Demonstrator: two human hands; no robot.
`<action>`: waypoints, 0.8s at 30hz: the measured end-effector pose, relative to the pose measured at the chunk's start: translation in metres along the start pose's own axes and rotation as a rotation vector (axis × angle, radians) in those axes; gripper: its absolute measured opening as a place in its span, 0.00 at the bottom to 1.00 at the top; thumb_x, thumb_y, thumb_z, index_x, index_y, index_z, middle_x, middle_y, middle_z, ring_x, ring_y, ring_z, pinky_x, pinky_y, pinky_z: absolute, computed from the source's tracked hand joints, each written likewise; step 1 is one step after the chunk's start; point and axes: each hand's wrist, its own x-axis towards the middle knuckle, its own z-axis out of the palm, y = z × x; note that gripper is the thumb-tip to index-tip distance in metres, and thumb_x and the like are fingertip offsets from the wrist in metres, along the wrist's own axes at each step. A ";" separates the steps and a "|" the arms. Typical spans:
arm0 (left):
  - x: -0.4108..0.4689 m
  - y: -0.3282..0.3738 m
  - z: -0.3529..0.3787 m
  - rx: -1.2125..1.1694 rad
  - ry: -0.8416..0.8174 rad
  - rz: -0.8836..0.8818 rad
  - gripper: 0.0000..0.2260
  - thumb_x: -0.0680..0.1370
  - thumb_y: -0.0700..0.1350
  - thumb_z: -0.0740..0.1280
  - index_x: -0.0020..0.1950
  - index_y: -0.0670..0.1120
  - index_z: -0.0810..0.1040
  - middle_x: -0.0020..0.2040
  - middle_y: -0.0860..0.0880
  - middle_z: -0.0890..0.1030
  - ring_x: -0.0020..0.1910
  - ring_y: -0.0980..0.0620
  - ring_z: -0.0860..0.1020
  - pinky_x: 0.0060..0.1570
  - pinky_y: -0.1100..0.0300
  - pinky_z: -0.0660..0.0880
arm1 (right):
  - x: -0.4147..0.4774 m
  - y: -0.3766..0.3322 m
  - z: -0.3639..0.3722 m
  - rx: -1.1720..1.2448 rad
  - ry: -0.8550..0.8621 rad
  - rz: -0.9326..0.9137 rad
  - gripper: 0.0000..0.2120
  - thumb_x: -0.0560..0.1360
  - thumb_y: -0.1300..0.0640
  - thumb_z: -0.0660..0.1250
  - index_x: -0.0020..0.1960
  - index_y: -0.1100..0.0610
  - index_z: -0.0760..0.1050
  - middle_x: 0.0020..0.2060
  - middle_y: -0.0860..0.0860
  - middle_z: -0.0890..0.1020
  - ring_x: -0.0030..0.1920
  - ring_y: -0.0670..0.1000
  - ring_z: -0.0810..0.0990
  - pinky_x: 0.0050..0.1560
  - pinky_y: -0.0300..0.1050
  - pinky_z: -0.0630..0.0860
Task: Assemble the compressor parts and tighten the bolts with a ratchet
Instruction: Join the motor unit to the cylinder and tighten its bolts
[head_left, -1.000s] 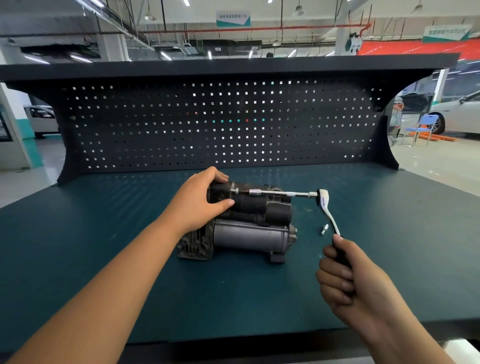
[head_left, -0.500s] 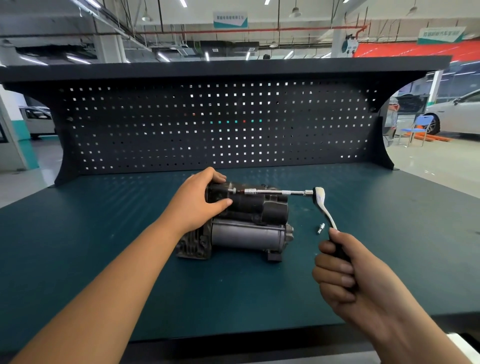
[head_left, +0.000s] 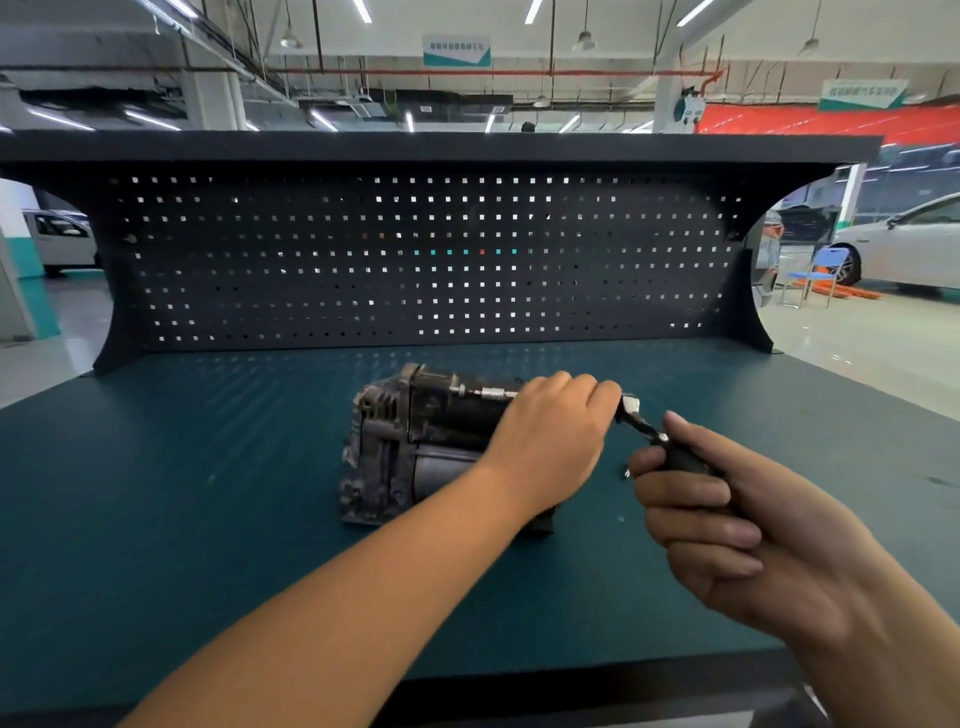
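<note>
A dark, grimy metal compressor (head_left: 415, 441) sits on the teal desk (head_left: 208, 519). The left hand (head_left: 550, 441) curls round the chrome extension bar (head_left: 493, 393); the right hand (head_left: 727, 519) grips the black-handled ratchet (head_left: 678, 460).

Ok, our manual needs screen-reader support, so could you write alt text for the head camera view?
A person's right hand grips a black-handled chrome ratchet, while the left hand curls over its chrome extension bar reaching into a grimy black metal compressor on a dark green workbench.
</note>
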 end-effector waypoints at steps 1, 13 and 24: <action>0.005 0.001 0.004 0.012 -0.004 -0.025 0.05 0.75 0.41 0.63 0.49 0.43 0.75 0.42 0.47 0.77 0.42 0.46 0.75 0.38 0.55 0.71 | -0.001 -0.004 0.002 0.008 -0.025 0.004 0.17 0.55 0.61 0.81 0.34 0.61 0.73 0.21 0.48 0.65 0.16 0.43 0.58 0.12 0.34 0.55; 0.033 -0.010 0.019 0.032 -0.197 -0.166 0.10 0.79 0.48 0.58 0.40 0.46 0.69 0.41 0.44 0.80 0.33 0.42 0.72 0.31 0.58 0.57 | 0.008 0.000 -0.041 -0.429 0.027 -0.030 0.15 0.62 0.49 0.73 0.40 0.59 0.76 0.20 0.54 0.65 0.17 0.45 0.58 0.15 0.31 0.59; 0.038 -0.012 0.015 -0.003 -0.229 -0.203 0.10 0.77 0.47 0.58 0.36 0.48 0.67 0.38 0.45 0.78 0.33 0.44 0.68 0.33 0.58 0.61 | 0.072 0.004 -0.117 -1.433 0.553 -0.396 0.02 0.77 0.60 0.65 0.49 0.55 0.74 0.39 0.52 0.79 0.38 0.51 0.76 0.43 0.45 0.74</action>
